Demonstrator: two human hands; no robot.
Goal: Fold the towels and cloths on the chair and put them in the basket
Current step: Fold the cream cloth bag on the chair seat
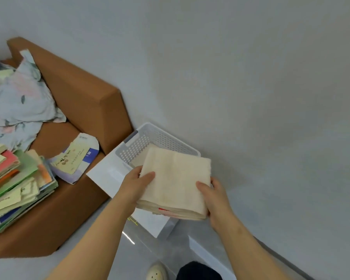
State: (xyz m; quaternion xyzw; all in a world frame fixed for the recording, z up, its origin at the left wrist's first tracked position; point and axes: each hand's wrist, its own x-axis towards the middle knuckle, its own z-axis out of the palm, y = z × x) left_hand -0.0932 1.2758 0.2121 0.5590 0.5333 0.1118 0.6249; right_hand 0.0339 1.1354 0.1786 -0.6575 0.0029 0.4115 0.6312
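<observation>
The cream towel (pixel 176 178), folded into a thick square, was held at the middle of the frame, just in front of and partly over the white perforated basket (pixel 150 138). The left hand (pixel 135 184) gripped its left edge and the right hand (pixel 214 197) its right edge. The fingers were clamped on the towel: each thumb lay on top, and the rest were hidden underneath. A strip of red showed between the layers at the towel's lower edge. Another cream cloth (pixel 142 156) showed just behind it, apparently inside the basket. The basket stood on a white box (pixel 107 174) beside the brown chair (pixel 85 93) at the left of the frame. On the chair lay a crumpled floral cloth (pixel 18 102) at upper left, a slanting stack of books (pixel 14 184) at lower left, and a paper package (pixel 77 158) between them and the basket. A pale shoe (pixel 157 271) showed at the bottom edge.
</observation>
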